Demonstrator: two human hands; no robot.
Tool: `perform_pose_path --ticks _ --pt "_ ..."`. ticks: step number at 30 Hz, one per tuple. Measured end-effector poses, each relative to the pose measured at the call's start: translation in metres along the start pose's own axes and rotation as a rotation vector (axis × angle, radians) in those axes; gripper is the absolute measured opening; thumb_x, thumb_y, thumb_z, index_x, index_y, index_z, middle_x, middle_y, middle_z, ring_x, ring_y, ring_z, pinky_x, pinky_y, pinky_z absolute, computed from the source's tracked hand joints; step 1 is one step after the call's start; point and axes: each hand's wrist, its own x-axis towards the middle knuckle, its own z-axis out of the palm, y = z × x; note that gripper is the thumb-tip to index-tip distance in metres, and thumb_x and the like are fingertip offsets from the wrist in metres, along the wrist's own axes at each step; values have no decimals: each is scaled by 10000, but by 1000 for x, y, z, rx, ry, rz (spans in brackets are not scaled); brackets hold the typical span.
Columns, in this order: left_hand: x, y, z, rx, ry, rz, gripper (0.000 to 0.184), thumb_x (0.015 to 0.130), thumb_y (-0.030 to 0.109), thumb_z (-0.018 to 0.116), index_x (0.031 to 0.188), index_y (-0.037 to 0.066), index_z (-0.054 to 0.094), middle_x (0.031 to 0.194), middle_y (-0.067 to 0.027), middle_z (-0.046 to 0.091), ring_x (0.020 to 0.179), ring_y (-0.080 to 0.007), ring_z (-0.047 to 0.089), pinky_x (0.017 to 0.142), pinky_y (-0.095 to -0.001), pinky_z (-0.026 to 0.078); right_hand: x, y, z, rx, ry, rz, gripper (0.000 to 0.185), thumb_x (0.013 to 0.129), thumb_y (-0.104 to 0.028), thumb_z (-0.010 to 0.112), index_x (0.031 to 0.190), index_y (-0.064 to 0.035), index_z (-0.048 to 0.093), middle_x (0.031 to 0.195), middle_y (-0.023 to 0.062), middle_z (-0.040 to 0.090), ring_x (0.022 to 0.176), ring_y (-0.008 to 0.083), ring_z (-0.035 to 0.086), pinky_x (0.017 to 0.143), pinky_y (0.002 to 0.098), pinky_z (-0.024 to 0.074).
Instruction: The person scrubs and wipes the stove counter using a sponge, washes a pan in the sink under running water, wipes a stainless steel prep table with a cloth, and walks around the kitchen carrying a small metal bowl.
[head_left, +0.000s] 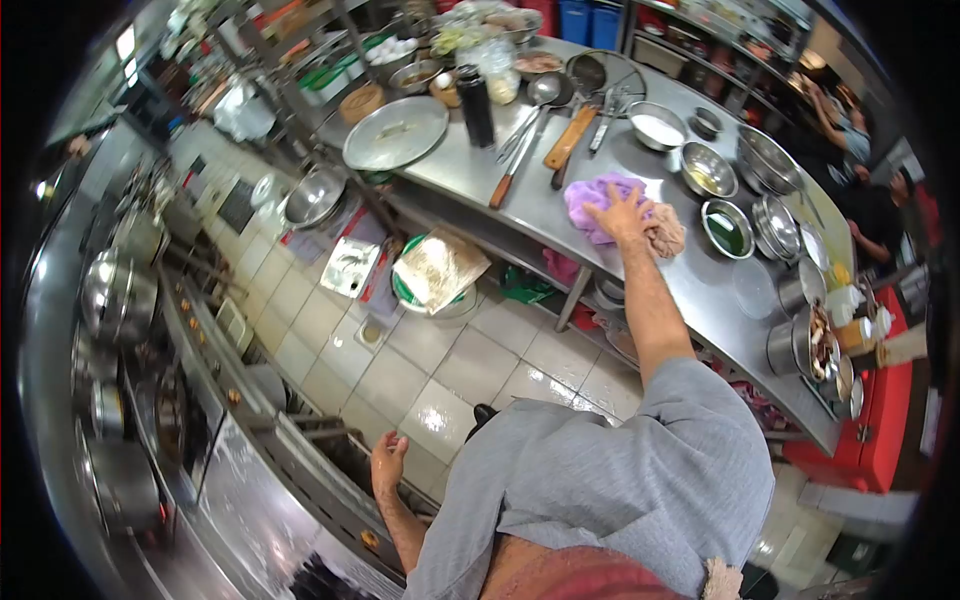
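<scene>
So on my feed I had the right hand (622,215) out over the table (455,165), upper half of the frame, right of centre. The purple cloth (577,208) was bunched right under it, poking out past the fingers on the left. Those fingers were spread, not clenched, though I couldn't tell if they pinched any fabric. A tan cloth (667,234) lay just right of the wrist. My left hand (388,460) hung free lower down, left of centre, fingers loosely bent.

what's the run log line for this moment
right hand: on purple cloth | left hand: away from table | brown cloth: beside purple cloth
</scene>
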Motion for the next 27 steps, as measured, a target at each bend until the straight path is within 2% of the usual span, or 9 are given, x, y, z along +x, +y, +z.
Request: perform_pose_path --ticks 6,7,10,13,19,24,25,26,27 --pt "111 60 -35 24 -89 194 412 807 218 630 1129 -21 533 936 -134 610 802 -210 577 707 -310 466 -10 1 52 -105 -23 -27 672 741 -556 546 1327 -271 381 1448 152 171 1310 416 151 985 664 107" --pt "136 56 -31 34 -118 345 413 803 210 637 1131 -18 533 929 -119 604 774 -190 567 693 -305 465 -14 3 55 -117 -1 -52 649 747 -534 549 1319 -268 396 1445 150 180 1307 411 167 993 652 117" --pt "190 85 -9 140 -247 340 422 798 195 644 1143 -16 523 936 -116 601 768 -189 566 693 -300 462 -25 17 52 -157 46 -150 599 743 -491 556 1281 -256 438 1399 150 247 1259 391 250 987 651 141" --pt "233 115 24 -58 -366 410 433 793 187 648 1155 -10 513 934 -110 593 783 -186 561 692 -297 459 -39 33 54 -84 109 -250 551 707 -422 592 1214 -224 503 1320 148 333 1201 364 322 989 608 201" --pt "229 257 91 -57 -330 669 502 755 109 666 1213 38 472 1055 -122 505 769 -188 512 725 -313 445 -49 37 47 -57 79 -295 493 678 -305 629 1152 -192 546 1278 154 358 1156 374 342 958 565 263" --pt "274 326 136 34 -179 860 673 681 4 692 1282 53 394 1156 -177 404 962 -282 485 804 -368 448 -28 33 34 -78 -8 -289 486 661 -241 641 1130 -212 515 1147 142 408 1067 349 391 889 533 310" --pt "278 340 143 18 -191 750 697 680 30 700 1295 40 372 1160 -192 394 1029 -319 461 822 -390 449 -25 32 32 -72 -43 -311 486 661 -241 641 1130 -212 515 1147 142 408 1067 349 391 889 533 310" --pt "315 327 166 -34 -116 876 743 673 81 721 1316 53 351 1171 -188 390 930 -294 516 803 -370 473 -20 36 31 -39 -35 -310 481 654 -230 644 1118 -215 521 1134 136 414 1058 343 397 882 512 320" --pt "304 347 162 98 -71 889 772 670 115 733 1325 50 331 1170 -211 396 975 -330 500 830 -373 455 -16 38 32 -4 -39 -318 476 646 -218 647 1107 -218 528 1121 130 420 1049 336 403 874 492 329"
